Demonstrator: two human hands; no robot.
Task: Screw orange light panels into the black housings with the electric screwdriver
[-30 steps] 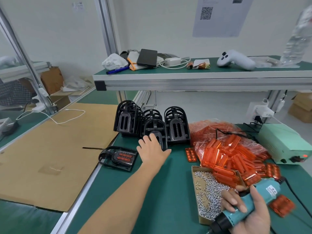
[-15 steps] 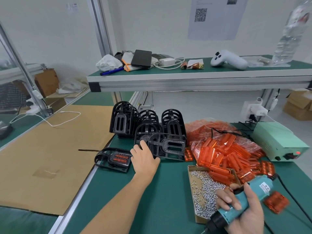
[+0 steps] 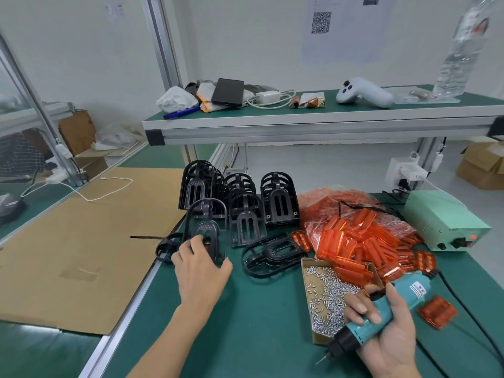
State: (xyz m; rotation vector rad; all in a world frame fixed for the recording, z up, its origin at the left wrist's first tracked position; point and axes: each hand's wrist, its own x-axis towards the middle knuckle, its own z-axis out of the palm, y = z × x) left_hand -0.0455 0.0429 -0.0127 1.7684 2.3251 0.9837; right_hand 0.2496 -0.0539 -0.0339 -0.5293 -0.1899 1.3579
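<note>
Since a second ago, the left hand (image 3: 200, 266) has lifted one black housing (image 3: 203, 230) upright, fingers curled round it; another housing (image 3: 272, 253) has toppled flat; the right hand (image 3: 387, 336) grips the electric screwdriver (image 3: 381, 315); panel fitting follows.

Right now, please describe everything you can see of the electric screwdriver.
The electric screwdriver has a teal body that looks like plastic, a black nose and a thin metal bit pointing down toward the green mat. A white label sits near its rear end, where a black cable leaves it. It lies tilted, nose lower than tail, gripped in the right hand, just beside the cardboard tray of screws.
</note>
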